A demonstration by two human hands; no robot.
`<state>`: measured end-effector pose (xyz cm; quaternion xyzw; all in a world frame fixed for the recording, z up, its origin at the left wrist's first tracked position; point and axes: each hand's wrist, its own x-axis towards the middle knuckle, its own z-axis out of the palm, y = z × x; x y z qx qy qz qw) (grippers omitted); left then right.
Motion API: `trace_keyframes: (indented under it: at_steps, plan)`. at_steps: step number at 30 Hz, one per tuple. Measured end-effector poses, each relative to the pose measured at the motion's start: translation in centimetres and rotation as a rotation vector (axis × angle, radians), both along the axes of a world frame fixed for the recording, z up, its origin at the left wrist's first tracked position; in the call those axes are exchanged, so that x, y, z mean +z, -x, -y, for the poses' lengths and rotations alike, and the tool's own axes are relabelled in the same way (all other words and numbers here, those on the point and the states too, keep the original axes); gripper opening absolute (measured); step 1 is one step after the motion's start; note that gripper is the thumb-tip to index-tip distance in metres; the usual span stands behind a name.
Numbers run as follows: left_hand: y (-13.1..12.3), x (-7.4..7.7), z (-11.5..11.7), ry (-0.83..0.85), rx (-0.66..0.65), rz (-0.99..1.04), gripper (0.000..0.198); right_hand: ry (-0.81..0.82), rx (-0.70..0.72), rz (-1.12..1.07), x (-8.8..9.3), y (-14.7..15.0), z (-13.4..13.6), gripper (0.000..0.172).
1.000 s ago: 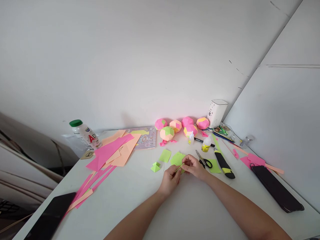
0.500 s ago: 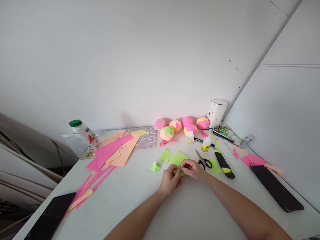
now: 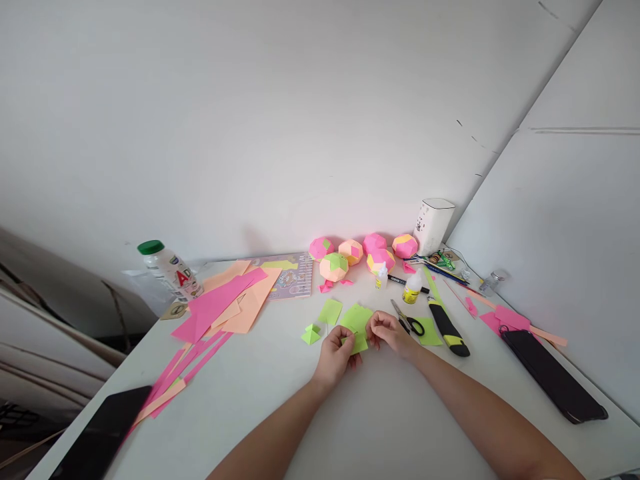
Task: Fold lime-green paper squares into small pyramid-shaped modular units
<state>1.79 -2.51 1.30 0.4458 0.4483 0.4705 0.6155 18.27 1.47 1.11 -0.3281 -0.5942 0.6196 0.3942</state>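
My left hand (image 3: 336, 357) is closed, pinching a small green paper piece (image 3: 360, 343) between thumb and fingers. Just to its right, apart from that piece, is my right hand (image 3: 393, 333). Its fingers are curled in, and whatever may be between them is hidden. Beyond the hands lie flat green paper sheets (image 3: 357, 317), with a green square (image 3: 331, 311) to their left. A folded green paper piece (image 3: 311, 334) rests left of my left hand. Scissors (image 3: 407, 320) with black handles lie beside my right hand, close to another green sheet (image 3: 431, 332).
Several faceted paper balls (image 3: 334, 267) stand along the wall. Glue bottles (image 3: 413, 288), a marker (image 3: 397, 281) and a utility knife (image 3: 449, 328) lie right of centre. Pink and orange sheets (image 3: 257, 300), a bottle (image 3: 173, 270) and a dark tablet (image 3: 100, 433) occupy the left; a black case (image 3: 553, 373), the right.
My right hand has come off the green paper piece and shifted slightly right. My left hand keeps hold of the piece, which now shows more fully.
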Motion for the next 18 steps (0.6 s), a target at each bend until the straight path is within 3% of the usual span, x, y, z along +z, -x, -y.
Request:
trace_keyframes:
  at_steps: [9, 18]
  plan:
    - [-0.23, 0.18, 0.22, 0.004, -0.063, -0.086, 0.024, -0.04, 0.078, 0.148, -0.14, 0.42, 0.13, 0.012]
    - [0.16, 0.68, 0.02, 0.053, 0.059, 0.138, 0.028, 0.045, -0.122, -0.02, -0.24, -0.21, -0.56, 0.013]
